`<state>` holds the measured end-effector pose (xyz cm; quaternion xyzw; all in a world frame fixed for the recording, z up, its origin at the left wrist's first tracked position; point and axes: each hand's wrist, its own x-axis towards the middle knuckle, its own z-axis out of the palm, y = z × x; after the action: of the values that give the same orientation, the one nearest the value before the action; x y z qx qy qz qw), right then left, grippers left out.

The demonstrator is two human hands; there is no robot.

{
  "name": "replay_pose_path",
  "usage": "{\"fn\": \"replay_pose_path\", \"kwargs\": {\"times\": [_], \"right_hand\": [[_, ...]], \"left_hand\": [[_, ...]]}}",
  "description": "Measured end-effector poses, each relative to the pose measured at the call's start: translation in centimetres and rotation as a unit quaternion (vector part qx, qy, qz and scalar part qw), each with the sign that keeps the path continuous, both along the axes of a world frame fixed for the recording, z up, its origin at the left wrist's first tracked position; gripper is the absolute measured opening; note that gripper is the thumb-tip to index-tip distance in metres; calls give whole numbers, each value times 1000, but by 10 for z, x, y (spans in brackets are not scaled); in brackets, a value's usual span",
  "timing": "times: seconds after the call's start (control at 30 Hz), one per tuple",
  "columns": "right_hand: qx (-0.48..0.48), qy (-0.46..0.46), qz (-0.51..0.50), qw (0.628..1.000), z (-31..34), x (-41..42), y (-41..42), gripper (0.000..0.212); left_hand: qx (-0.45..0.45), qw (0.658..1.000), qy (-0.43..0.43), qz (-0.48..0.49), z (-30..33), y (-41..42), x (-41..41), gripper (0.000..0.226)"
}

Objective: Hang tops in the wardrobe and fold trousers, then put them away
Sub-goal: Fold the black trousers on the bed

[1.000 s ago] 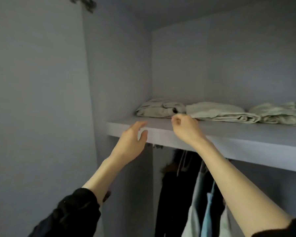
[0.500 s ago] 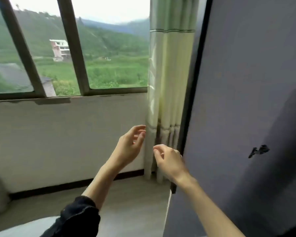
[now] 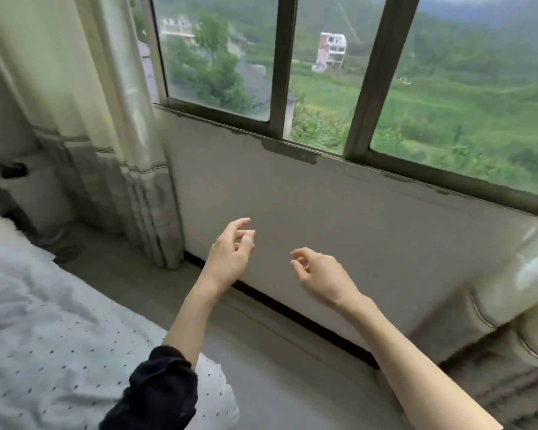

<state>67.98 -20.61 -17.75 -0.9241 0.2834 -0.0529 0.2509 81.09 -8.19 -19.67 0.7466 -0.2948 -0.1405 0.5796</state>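
**Empty hands facing the window, no clothing in view**

Both hands are hanging in the air in front of the wall below the window (image 3: pixel 385 97), and neither is holding anything. The left hand (image 3: pixel 230 256) is raised with its fingers loosely curled and parted, thumb and forefinger close but pinching nothing. The right hand (image 3: pixel 320 274) is sitting a little lower and well apart from it, fingers relaxed and slightly bent, palm turning inward. A black sleeve (image 3: pixel 156 389) is covering the left upper arm; the right forearm is bare.

No tops or trousers are showing here, and the wardrobe is out of view too, so where the next garment lies cannot be told. The dotted bedsheet (image 3: pixel 44 336) is filling the lower left, and it is the likeliest place for remaining clothes, though only bare sheet is showing. A striped curtain (image 3: pixel 131 169) is hanging at the left of the window, and another pale curtain (image 3: pixel 516 290) is bunching at the right edge, near the right arm.

The picture is blurring at the edges, which suggests the head is swinging quickly. The risk I am judging from here: a fast turn with arms out could be sweeping the right arm into that bunched curtain. With both hands empty and no garment in sight, the person could also be reaching blind and grabbing bedding rather than clothing.
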Motion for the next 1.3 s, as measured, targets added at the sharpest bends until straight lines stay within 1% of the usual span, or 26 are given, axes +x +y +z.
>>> {"fn": "replay_pose_path", "kwargs": {"times": [0.1, 0.2, 0.27, 0.37, 0.43, 0.5, 0.53, 0.57, 0.6, 0.7, 0.8, 0.87, 0.9, 1.03, 1.1, 1.23, 1.3], "right_hand": [[-7, 17, 74, 997, 0, 67, -36, 35], [7, 41, 150, 988, -3, 126, -45, 35], [18, 51, 218, 975, -11, 179, -41, 36], [19, 27, 286, 958, -20, 247, -32, 34], [8, 13, 314, 949, -26, 290, -27, 32], [1, 15, 344, 939, -36, 342, -22, 32], [-2, 17, 353, 935, -37, 354, -21, 32], [-6, 22, 370, 929, -40, 390, -19, 33], [-5, 26, 381, 924, -41, 406, -18, 33], [-20, 35, 436, 899, -37, 492, -5, 34], [-9, 20, 481, 877, -34, 568, 13, 33], [-6, 15, 502, 865, -34, 601, 22, 33], [2, 17, 522, 852, -36, 638, 36, 33], [23, 23, 582, 812, -43, 730, 82, 32], [32, 20, 612, 790, -47, 782, 110, 31], [89, 35, 650, 754, -40, 883, 163, 31], [111, 42, 659, 742, -34, 924, 188, 32]], "left_hand": [[4, 998, 17, 68, -1, -9, 45, 33], [41, 991, 36, 124, -8, 10, 80, 36], [60, 977, 47, 201, -15, 35, 113, 36], [62, 947, 68, 307, -23, 63, 157, 34], [52, 932, 79, 349, -29, 68, 188, 33], [47, 928, 86, 360, -38, 65, 226, 33], [47, 930, 87, 353, -40, 60, 236, 33], [47, 929, 92, 354, -42, 58, 264, 34], [55, 930, 94, 350, -43, 55, 276, 34], [62, 918, 105, 378, -45, 63, 337, 35], [67, 898, 114, 419, -53, 82, 385, 34], [88, 891, 118, 429, -59, 96, 403, 32], [92, 880, 123, 450, -63, 109, 427, 30], [95, 851, 130, 501, -75, 146, 492, 19], [96, 833, 122, 531, -76, 165, 535, 20], [83, 794, 113, 592, -73, 194, 616, 27], [79, 789, 120, 597, -69, 205, 644, 25]]}}
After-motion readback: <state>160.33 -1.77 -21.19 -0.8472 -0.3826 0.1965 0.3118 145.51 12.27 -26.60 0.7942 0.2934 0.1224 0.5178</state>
